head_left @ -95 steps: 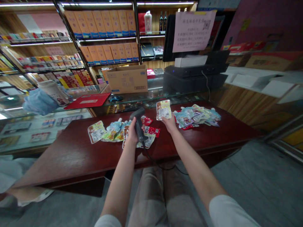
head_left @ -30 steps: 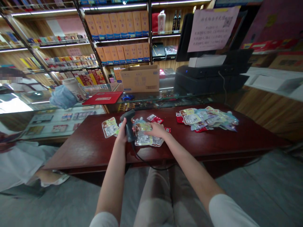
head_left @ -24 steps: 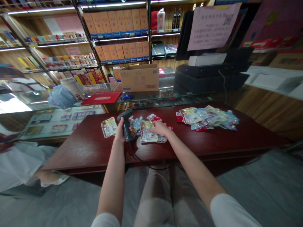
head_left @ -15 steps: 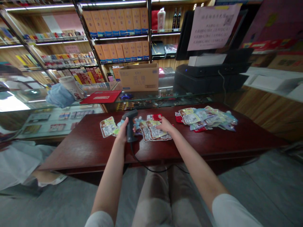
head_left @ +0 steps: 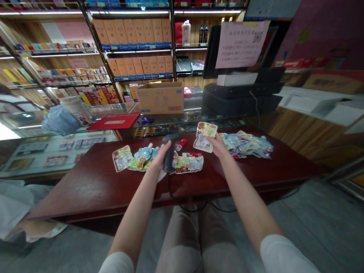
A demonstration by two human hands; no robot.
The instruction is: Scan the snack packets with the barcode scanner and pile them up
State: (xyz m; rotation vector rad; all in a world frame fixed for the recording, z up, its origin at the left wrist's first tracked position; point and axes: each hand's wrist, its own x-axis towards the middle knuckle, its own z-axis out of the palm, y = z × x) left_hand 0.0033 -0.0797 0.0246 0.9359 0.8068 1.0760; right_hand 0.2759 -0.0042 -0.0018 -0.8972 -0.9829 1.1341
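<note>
My left hand (head_left: 161, 156) is wrapped round the handle of a black barcode scanner (head_left: 170, 157), whose cable hangs over the table's front edge. In my right hand (head_left: 218, 144) is a snack packet (head_left: 205, 137) with a yellow, brown and silver face, raised above the table. Beside the scanner lie another yellow snack packet (head_left: 189, 163) and a small red packet (head_left: 181, 144). To the left of my left hand is a group of blue and green pouches (head_left: 143, 157) with a single yellow packet (head_left: 123, 158) at its end. Behind my right hand spreads a pile of packets (head_left: 247, 144).
The dark red table (head_left: 93, 182) stands against a glass counter. On the counter are an open cardboard box (head_left: 160, 98), a red folder (head_left: 113, 121), a blue cloth (head_left: 60, 119), a cup (head_left: 76, 110) and a black register (head_left: 241, 98). A person (head_left: 17, 102) is at the far left.
My right hand has lifted a snack packet from the middle group and moved it right and up. The scanner has shifted right in my left hand. The view has turned slightly.
</note>
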